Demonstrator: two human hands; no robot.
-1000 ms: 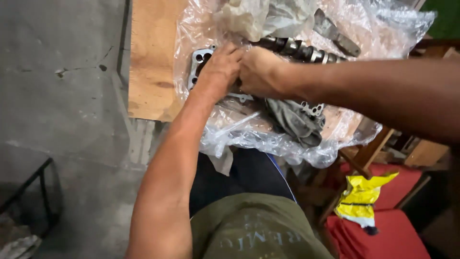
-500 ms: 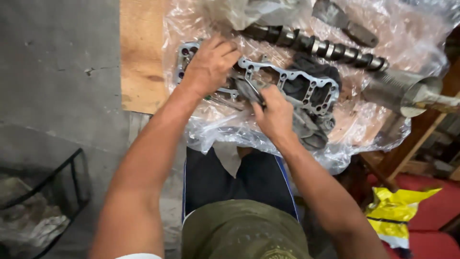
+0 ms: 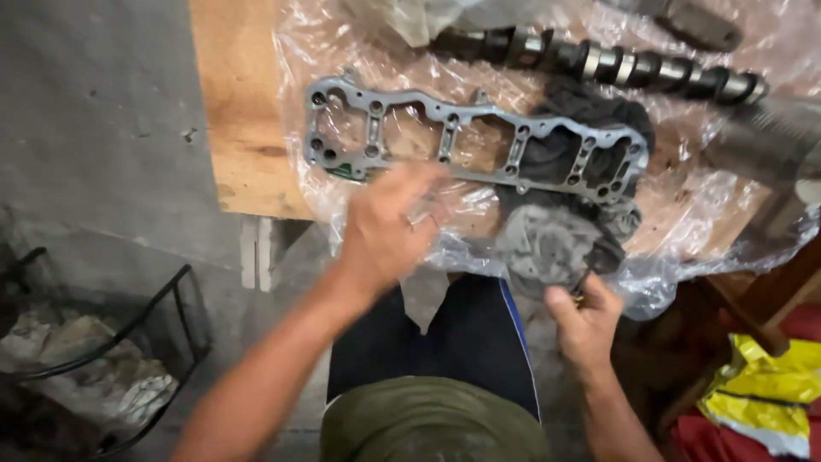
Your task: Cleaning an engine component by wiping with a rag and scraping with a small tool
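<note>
I can see a wooden board [image 3: 244, 128] serving as the work surface, bare along its left side, with a grey concrete floor [image 3: 94, 111] beyond that edge. A dark camshaft [image 3: 599, 60] lies across the top of the surface, its lobes catching some light. Up in the right corner sits a blocky grey metal piece [image 3: 697, 21], cut off by the frame, so I can't tell what it is. Down at lower left stands a black wire basket [image 3: 175, 321] holding pale crumpled material. At lower right I make out a yellow bag [image 3: 765, 389] resting on something red [image 3: 710, 441].
</note>
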